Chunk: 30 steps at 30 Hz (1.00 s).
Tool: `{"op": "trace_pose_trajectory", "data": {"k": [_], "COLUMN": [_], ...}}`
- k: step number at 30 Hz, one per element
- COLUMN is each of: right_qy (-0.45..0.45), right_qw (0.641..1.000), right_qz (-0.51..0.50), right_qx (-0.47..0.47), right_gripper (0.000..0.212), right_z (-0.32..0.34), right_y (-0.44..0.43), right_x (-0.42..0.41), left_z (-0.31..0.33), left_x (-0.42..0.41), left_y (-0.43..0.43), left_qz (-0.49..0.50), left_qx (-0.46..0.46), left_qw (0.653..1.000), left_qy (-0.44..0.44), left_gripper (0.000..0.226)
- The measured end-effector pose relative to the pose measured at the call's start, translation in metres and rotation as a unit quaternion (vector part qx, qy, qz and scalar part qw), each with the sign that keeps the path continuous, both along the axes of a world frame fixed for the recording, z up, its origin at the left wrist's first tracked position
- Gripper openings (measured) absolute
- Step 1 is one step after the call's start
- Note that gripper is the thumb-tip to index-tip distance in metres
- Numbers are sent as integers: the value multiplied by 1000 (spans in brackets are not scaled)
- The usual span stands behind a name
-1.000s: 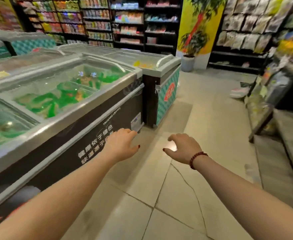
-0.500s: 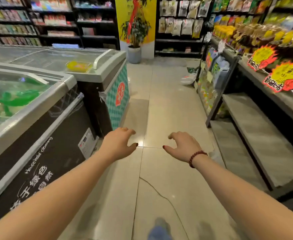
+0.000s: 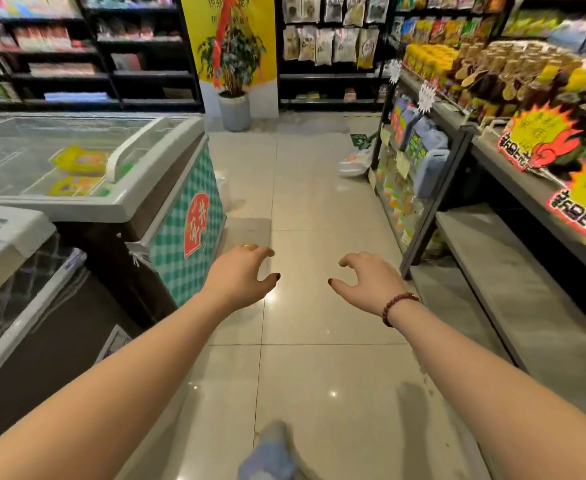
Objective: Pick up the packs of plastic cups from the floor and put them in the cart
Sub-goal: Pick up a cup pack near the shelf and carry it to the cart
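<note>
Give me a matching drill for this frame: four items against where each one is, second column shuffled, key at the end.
Column one
1. potted plant
2. bead bracelet
3. yellow packs
4. white package

Column two
A. on the floor by the end of the right-side shelving
B. under the glass lid of the checkered freezer
C. at the far end of the aisle, in front of the yellow pillar
D. around the wrist of the right hand

Pairs: 1-C, 2-D, 3-B, 4-A
</note>
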State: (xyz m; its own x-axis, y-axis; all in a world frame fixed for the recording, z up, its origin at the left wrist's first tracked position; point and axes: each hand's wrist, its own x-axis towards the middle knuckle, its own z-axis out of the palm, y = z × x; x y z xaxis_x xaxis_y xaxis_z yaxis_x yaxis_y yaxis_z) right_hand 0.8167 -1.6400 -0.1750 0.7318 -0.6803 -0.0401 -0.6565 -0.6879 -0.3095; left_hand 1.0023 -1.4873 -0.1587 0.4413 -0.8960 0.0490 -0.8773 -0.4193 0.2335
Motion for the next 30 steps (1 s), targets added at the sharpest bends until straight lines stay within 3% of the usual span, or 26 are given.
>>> {"op": "trace_pose_trajectory", "data": {"k": [13, 30], "right_qy": [15, 23], "right_qw": [999, 999], "right_qz": [-39, -3], "right_qx": [28, 26], "right_gripper": [49, 49], "right_z": [-15, -22], "right_y": [-253, -604], "right_x": [201, 404], "left_z": [-24, -25], "left_x": [221, 416], "left_y": [-257, -598], "left_qz": [-31, 17], "left_qx": [27, 25], "left_qw": [999, 1000], "left_qy": [9, 6], "left_gripper": [51, 49]}}
